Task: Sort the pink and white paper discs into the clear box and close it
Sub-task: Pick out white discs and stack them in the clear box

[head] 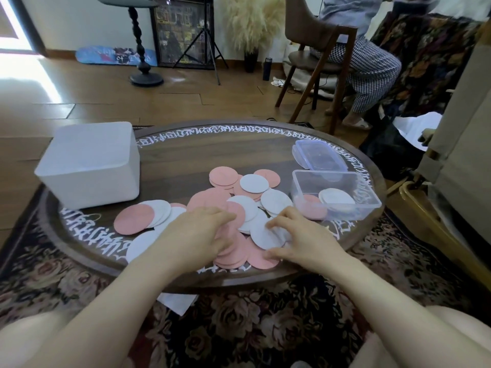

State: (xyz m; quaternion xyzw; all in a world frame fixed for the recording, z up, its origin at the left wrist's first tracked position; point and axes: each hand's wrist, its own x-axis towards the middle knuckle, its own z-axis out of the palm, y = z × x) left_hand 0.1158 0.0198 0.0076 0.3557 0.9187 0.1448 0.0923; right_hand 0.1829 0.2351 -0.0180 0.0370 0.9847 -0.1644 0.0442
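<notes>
While both hands work the disc pile [239, 208] near the desk's [212, 155] front edge, left hand [196, 232] rests loosely spread, right hand [300, 240] pinches a white disc [263, 235], clear box [334, 195] sits lidless at the right edge.

From my head camera I see daylight pouring in from the upper left, blowing out a patch of the wooden floor [24, 75] to pure white. The rest is evenly, softly lit, with faint shadows under my hands. Wide-angle distortion bends the round table [186, 155] rim and stretches the corners. The picture is slightly soft overall, and the far background looks blurry.
</notes>
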